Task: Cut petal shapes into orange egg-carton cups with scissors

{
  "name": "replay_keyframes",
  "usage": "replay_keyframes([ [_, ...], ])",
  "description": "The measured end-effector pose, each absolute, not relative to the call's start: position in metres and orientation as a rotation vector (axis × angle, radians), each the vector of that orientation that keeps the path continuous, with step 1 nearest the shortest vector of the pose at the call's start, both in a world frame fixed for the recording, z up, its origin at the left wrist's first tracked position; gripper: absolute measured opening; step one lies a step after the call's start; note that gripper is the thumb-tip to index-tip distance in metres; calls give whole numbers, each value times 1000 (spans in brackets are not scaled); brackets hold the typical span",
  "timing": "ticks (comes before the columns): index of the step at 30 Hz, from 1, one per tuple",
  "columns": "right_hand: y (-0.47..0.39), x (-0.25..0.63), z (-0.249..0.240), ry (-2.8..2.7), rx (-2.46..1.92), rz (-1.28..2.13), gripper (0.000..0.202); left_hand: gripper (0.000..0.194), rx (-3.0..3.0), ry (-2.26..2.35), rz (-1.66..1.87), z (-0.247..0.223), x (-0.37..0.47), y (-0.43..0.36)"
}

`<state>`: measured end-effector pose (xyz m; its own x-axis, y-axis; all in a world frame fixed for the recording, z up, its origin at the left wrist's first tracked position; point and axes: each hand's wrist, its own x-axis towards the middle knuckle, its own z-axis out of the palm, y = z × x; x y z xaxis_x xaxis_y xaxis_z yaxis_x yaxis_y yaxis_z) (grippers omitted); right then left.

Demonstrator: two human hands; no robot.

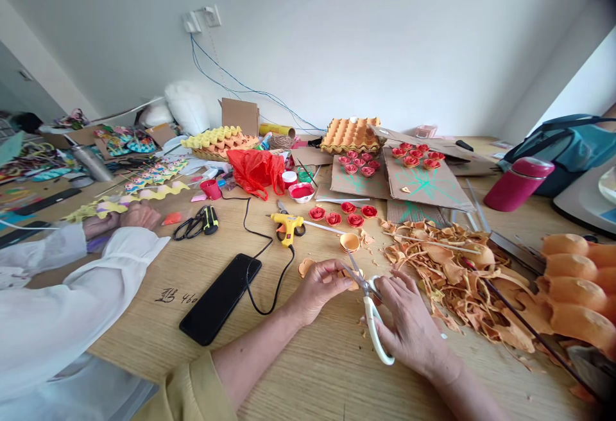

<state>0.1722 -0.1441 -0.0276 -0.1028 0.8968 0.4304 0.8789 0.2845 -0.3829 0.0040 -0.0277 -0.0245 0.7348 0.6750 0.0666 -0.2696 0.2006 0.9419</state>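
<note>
Left hand (318, 291) pinches a small, matte orange piece (355, 285); right hand (410, 319) grips white-handled scissors (369, 313), blades parted toward eleven o'clock around its edge.

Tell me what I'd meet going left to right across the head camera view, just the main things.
Co-worker's white sleeve, black phone, yellow glue gun, your left hand, your right hand, pink bottle.
</note>
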Motion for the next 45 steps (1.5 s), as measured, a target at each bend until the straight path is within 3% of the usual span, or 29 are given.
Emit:
replay_keyframes([
  [16, -146, 173, -26, -1994, -1555, 17, 23, 20, 1253, 413, 680, -6, 2, -29],
  [36, -147, 175, -26, -2005, -1514, 90, 21, 5, 1645, 379, 719, -2, -8, -16],
  [45, -147, 176, -23, -2021, -1542, 68, 23, 11, 1899, 377, 804, 6, -9, -13],
])
